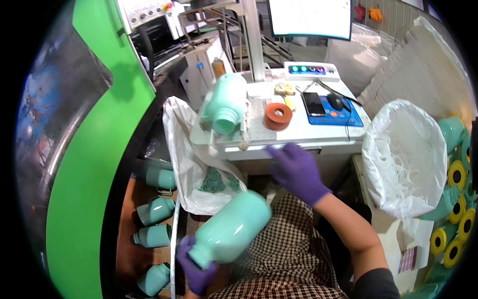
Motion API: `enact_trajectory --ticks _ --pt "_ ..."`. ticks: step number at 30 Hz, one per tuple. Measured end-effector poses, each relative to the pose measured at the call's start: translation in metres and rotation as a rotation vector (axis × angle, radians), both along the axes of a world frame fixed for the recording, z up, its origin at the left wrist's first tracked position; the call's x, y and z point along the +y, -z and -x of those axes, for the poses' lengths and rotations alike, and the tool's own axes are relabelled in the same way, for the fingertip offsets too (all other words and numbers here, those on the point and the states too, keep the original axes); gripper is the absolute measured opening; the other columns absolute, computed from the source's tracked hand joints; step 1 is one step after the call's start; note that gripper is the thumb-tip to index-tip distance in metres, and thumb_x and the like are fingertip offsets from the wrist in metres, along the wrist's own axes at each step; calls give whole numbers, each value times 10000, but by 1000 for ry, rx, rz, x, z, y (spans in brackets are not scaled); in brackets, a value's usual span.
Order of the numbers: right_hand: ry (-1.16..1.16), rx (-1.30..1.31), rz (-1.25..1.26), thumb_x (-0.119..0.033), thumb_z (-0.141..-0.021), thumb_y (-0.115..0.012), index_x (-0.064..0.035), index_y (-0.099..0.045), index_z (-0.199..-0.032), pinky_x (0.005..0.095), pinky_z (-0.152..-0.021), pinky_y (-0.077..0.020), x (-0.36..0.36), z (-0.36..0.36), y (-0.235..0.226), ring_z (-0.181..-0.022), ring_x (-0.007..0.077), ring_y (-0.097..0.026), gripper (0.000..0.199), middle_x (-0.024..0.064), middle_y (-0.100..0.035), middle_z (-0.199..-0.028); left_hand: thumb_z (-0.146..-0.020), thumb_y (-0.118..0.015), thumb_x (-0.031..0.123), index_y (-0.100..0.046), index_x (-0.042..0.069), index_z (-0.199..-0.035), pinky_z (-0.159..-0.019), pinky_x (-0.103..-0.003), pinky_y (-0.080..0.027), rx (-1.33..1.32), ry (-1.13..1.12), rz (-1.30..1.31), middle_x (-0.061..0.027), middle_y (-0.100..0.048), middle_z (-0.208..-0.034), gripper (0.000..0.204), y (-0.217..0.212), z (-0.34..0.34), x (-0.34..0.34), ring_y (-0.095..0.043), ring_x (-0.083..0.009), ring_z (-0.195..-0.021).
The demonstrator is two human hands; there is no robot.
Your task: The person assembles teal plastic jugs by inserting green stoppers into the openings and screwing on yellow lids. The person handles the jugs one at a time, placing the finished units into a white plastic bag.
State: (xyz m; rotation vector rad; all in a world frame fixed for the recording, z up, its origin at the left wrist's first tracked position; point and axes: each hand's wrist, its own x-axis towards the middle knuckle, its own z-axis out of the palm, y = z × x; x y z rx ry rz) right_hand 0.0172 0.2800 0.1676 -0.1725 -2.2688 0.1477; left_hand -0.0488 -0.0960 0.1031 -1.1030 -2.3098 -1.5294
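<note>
My left hand (198,273), in a purple glove, is closed round the neck of a large mint-green plastic bottle (232,226). The bottle is tilted, its rounded base up to the right and its neck down to the left. My right hand (298,174), gloved in purple too, is in the air just in front of the white table (244,153). Its fingers are stretched out and slightly blurred, with nothing seen in them. Another mint-green bottle (228,102) lies on a rest at the table's left side, its mouth facing me.
An orange-brown tape roll (278,117), a phone (313,104) and a mouse (336,102) lie on the table. A white sack (186,172) with green scraps hangs below left. Several green bottles (154,210) lie in a box. At right stands a sack of white rings (398,154).
</note>
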Motion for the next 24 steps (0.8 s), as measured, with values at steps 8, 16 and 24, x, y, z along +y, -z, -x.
enact_trajectory --ticks 8,16,24 --pt "147 -381 -104 -134 -842 -655 -138 -600 -1072 421 -742 -528 11 180 0 -909 276 -649 237 88 -601 -1033 -1005 -610 322 -294 171 -1533 -947 -537 -539 67 -515 -321 -157 -327 -1544 634 0 34 -80 -431 -400 -1349" --pt "-194 165 -102 -238 -785 -730 -127 -662 -1021 395 -789 -498 -53 -103 -28 -916 258 -609 269 91 -595 -982 -855 -715 23 -367 49 -1460 -1096 -489 -434 163 -241 -526 -150 -368 -1523 699 -26 115 54 -419 -332 -1369" --pt "307 909 669 -307 -858 -718 -33 -666 -1091 450 -870 -509 -92 -329 59 -1007 276 -631 363 153 -656 -1118 -782 -825 151 -542 148 -1350 -1146 -520 -372 558 -32 -230 -200 -395 -1513 635 -9 190 294 -349 -467 -1422"
